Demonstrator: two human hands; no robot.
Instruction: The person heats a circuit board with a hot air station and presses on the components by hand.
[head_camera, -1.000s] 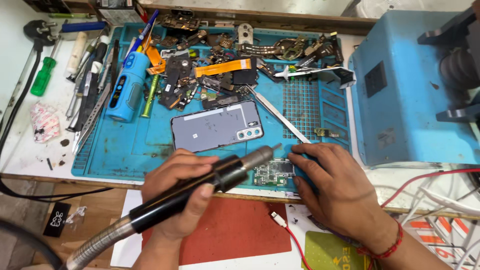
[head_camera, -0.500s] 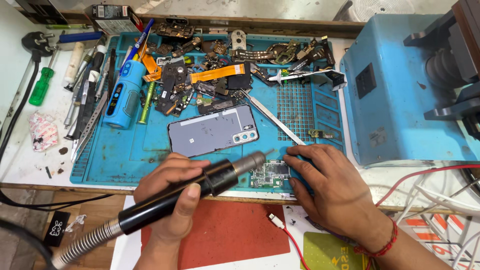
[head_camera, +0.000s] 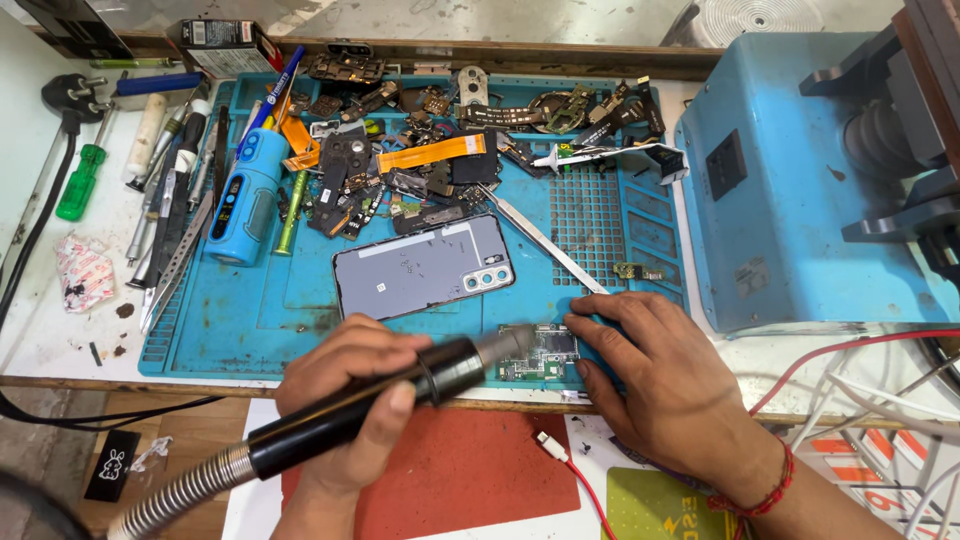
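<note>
Two hands share the work at the near edge of the blue silicone repair mat (head_camera: 250, 330). Your left hand (head_camera: 345, 400) is wrapped fully around the black cylindrical hot-air handpiece (head_camera: 380, 400), whose metal nozzle tip points at the small green circuit board (head_camera: 540, 355). Your right hand (head_camera: 665, 385) lies half open, fingertips (head_camera: 580, 325) pressing the board's right edge flat to the mat.

That board looks thin, light and stiff, and I judge it fragile: its tiny parts would shift or crack under pressure, so hold it by the bare edges only, away from the nozzle's heat. The handpiece seems rigid and moderately heavy, with a springy ribbed metal hose (head_camera: 175, 495) pulling at its tail; grip it on the black barrel, never near the metal tip.

Just behind the board lies the grey phone back panel (head_camera: 425, 265), smooth and likely slippery. A small crumpled white-and-red wrapper (head_camera: 82, 272) sits off the mat's left side. A dark rectangular box (head_camera: 220, 45) rests at the far left corner. A little black tag with a white figure (head_camera: 112, 462) lies low on the left, and a green card (head_camera: 660, 505) lies below your right wrist.
</note>
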